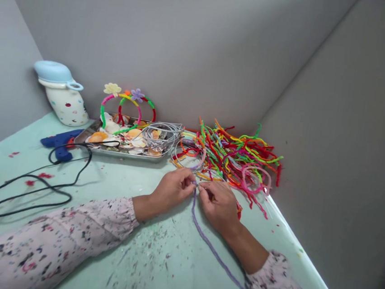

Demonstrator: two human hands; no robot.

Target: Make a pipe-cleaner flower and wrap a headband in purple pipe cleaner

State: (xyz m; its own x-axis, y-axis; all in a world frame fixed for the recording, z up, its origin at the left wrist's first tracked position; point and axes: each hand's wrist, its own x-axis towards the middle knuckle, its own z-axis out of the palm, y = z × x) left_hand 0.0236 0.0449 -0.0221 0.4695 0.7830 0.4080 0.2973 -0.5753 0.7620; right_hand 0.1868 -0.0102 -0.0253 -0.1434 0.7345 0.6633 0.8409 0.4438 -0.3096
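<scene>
Between my fingertips is one end of a purple pipe cleaner (pixel 204 237), whose long tail hangs down and runs right under my right sleeve. My left hand (pixel 173 189) pinches it from the left, thumb against forefinger. Facing it, my right hand (pixel 220 205) closes on the same spot, with the fingertips almost touching. Just behind the hands stands a thin wire hoop (pixel 175 157), partly covered with fuzzy colour. Whether my fingers also grip this wire is too small to tell.
At the back, a metal tray (pixel 126 155) carries shells, coiled wire (pixel 166 135) and fuzzy flower hoops (pixel 140 107). Right of it lies a pile of coloured pipe cleaners (pixel 235 155). A blue glue gun (pixel 60 141) with a looping black cord (pixel 35 179) and a bottle (pixel 65 100) are left.
</scene>
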